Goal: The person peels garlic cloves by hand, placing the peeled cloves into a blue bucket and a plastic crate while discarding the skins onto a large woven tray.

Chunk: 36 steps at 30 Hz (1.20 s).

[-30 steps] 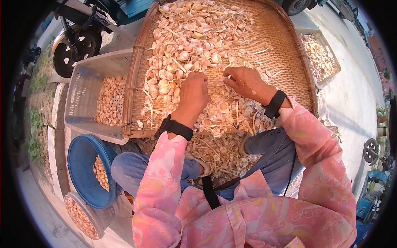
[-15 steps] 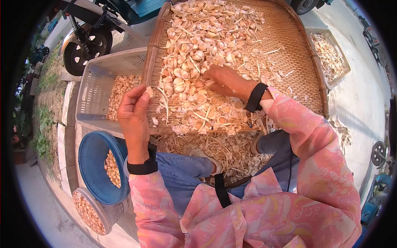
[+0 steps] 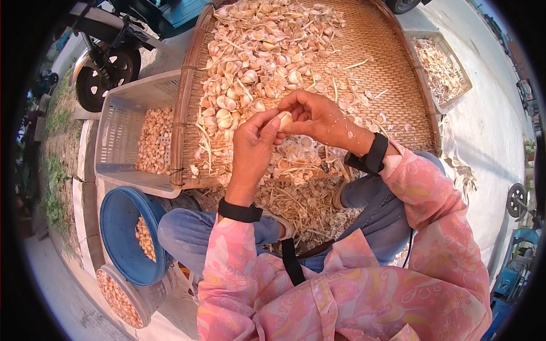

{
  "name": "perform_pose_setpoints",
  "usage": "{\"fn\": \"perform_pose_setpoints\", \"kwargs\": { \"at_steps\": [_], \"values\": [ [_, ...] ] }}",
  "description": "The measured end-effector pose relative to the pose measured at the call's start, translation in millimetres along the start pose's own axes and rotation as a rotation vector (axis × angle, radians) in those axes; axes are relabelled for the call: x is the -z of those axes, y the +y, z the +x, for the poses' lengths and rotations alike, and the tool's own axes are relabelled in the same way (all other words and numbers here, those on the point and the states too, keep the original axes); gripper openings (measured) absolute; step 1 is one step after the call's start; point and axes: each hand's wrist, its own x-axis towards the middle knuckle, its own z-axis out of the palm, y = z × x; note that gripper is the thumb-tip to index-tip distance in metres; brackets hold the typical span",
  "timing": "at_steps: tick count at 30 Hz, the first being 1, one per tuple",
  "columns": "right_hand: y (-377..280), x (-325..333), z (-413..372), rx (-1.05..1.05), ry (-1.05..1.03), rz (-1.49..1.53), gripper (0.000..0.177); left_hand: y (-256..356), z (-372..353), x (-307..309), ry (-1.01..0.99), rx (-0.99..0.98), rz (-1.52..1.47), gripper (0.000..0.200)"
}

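My left hand (image 3: 254,146) and my right hand (image 3: 321,120) meet over the near part of a woven bamboo tray (image 3: 378,62). Between their fingertips is a pale garlic clove (image 3: 285,119), pinched from both sides and partly covered by the fingers. Just beyond them lies a heap of garlic cloves and bulbs (image 3: 227,102), mixed with papery skins and dry stalks. Loose skins (image 3: 298,162) lie under my hands at the tray's near edge.
A plastic crate (image 3: 122,128) holding cloves stands left of the tray. Below it are a blue bucket (image 3: 122,227) and a pale bucket (image 3: 119,298), both with cloves. Another crate (image 3: 438,68) at right holds husks. A wheeled vehicle (image 3: 108,74) stands upper left.
My left hand has moved right from the tray's left edge. My right hand has lifted from the heap. The two now come together on one garlic clove.
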Motion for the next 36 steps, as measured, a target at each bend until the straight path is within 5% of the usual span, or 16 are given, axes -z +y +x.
{"fn": "perform_pose_setpoints", "kwargs": {
  "at_steps": [4, 7, 11, 17, 23, 32, 36],
  "values": [
    [8, -1, 8, -0.053, 0.080, 0.383, 0.024, 1, -5, -8, 0.097, -0.099, -0.067, 0.029],
    [4, -1, 3, -0.149, 0.032, 0.360, 0.019, -2, -11, -11, 0.116, -0.091, -0.117, 0.030],
    [9, 2, 4, 0.007, -0.095, 0.185, 0.014, 0, -16, -4, 0.058, 0.058, -0.138, 0.032],
    [-5, 14, 11, -0.056, -0.275, 0.227, 0.016, -6, -20, 7, -0.034, 0.008, -0.113, 0.036],
    [10, -2, 13, 0.022, -0.081, 0.258, 0.015, -10, -14, -17, 0.246, -0.080, -0.195, 0.033],
    [-16, 26, 11, -0.220, -0.363, 0.327, 0.018, -5, -20, 2, 0.026, -0.092, -0.165, 0.029],
    [2, 16, 11, -0.288, -0.159, 0.548, 0.016, 1, -21, 11, 0.015, -0.047, -0.306, 0.027]
  ]
}}
